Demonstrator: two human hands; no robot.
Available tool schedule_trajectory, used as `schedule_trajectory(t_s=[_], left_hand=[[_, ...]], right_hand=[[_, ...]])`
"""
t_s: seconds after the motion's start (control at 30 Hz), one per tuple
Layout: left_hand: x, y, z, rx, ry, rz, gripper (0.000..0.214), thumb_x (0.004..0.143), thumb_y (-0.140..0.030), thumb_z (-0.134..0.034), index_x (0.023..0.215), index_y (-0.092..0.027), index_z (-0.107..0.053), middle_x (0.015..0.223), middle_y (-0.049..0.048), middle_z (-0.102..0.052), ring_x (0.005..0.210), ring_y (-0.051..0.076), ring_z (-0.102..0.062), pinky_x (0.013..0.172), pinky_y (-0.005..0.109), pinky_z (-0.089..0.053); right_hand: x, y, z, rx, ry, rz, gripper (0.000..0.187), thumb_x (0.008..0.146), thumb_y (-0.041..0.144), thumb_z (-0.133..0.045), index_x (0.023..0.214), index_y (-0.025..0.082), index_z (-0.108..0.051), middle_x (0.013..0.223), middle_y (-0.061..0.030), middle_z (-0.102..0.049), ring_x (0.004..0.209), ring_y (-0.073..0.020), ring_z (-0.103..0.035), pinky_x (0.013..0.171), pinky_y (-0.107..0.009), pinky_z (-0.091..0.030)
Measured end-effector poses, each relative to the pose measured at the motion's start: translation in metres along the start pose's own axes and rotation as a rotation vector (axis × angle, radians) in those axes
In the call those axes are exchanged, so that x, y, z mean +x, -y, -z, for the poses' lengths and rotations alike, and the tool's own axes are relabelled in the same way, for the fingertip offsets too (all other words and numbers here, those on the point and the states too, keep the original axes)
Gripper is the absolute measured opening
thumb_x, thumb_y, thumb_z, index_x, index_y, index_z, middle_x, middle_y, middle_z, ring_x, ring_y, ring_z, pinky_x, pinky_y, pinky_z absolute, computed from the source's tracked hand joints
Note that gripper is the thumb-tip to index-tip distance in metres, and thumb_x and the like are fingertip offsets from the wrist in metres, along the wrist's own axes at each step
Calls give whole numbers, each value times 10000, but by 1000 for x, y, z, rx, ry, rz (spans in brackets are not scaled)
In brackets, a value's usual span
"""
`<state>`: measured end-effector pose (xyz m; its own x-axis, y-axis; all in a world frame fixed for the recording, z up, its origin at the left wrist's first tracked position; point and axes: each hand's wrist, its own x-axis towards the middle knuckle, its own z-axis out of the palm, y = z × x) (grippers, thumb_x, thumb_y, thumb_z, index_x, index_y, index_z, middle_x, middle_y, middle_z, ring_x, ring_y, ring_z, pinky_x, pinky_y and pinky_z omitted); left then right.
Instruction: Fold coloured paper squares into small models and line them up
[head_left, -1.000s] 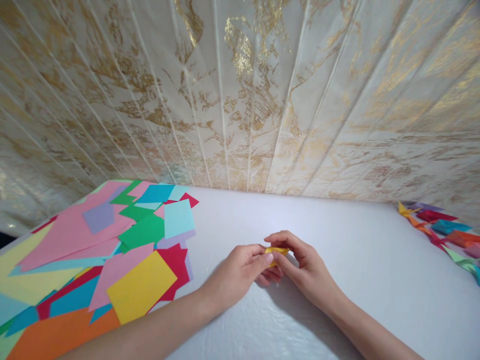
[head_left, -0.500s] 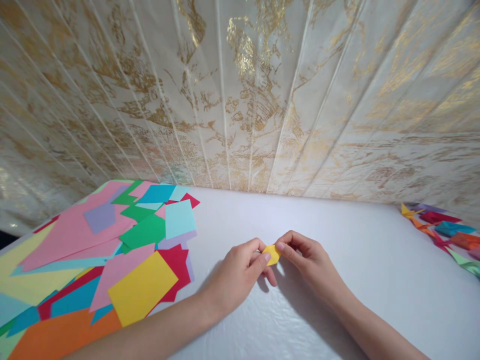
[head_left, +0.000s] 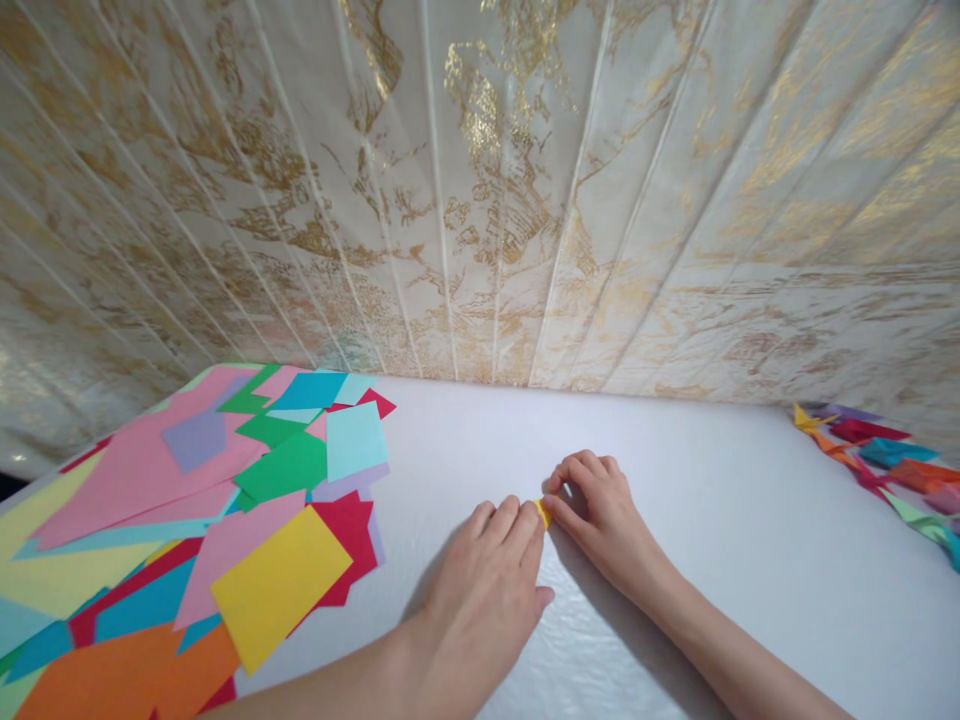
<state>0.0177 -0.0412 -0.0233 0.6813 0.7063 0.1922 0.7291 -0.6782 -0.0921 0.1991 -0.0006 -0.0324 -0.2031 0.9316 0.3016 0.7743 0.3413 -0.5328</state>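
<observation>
A small piece of folded yellow paper lies between my hands over the white table, mostly covered by fingers. My right hand pinches its right end between thumb and fingertips. Turned palm down, my left hand has its fingers together and bent over the paper's left part, with the thumb sticking out to the right below. How the left fingertips grip the paper is hidden beneath the hand.
Many overlapping coloured sheets, with a yellow sheet near the top, cover the table's left side. At the far right edge sits a row of folded paper figures. A white and gold curtain hangs behind the white table.
My left hand has rolled from a thumb-side pinch to palm down over the yellow paper, covering more of it. My right hand keeps its pinch. The view has shifted slightly.
</observation>
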Motion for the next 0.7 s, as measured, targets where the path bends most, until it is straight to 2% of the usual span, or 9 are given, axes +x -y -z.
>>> schedule_trajectory(t_s=[0.13,0.23,0.43,0.57,0.7], left_hand=[[-1,-1,-3,31,-1,-14,529,948,-445,-604,1313,-63,-591,1237,138,-656,1077,282,-582,916,407,-471],[-2,-4,-6,67,-26,-23,531,965,-434,-573,1320,-39,-591,1254,155,-655,1123,289,-570,956,408,-454],[-7,-9,-11,117,-44,-30,542,976,-420,-556,1357,-34,-576,1356,180,-621,1198,287,-561,998,397,-431],[-9,-10,-10,135,-13,-24,569,958,-427,-592,1378,-44,-561,1397,182,-591,1175,286,-569,968,387,-439],[-11,-8,-9,144,-35,-47,575,963,-418,-583,1383,-28,-544,1419,192,-565,1171,290,-547,964,403,-425]], right_hand=[[-2,-1,-1,-13,-35,15,125,966,240,-482,967,220,-605,989,-72,-634,928,-261,-536,853,-443,-459],[-4,1,-7,-126,-54,70,175,972,283,-498,1101,212,-593,1153,-109,-619,1050,-286,-536,916,-470,-456],[-6,-1,-14,-400,8,83,411,976,303,-507,1373,194,-529,1408,-169,-517,1293,-366,-423,978,-536,-449],[-5,-5,-13,-433,18,85,423,988,234,-445,1401,226,-535,1432,-161,-517,1322,-356,-421,976,-535,-460],[-3,-12,-14,-404,-16,78,442,976,185,-412,1389,246,-557,1424,-146,-538,1309,-348,-440,978,-545,-462]])
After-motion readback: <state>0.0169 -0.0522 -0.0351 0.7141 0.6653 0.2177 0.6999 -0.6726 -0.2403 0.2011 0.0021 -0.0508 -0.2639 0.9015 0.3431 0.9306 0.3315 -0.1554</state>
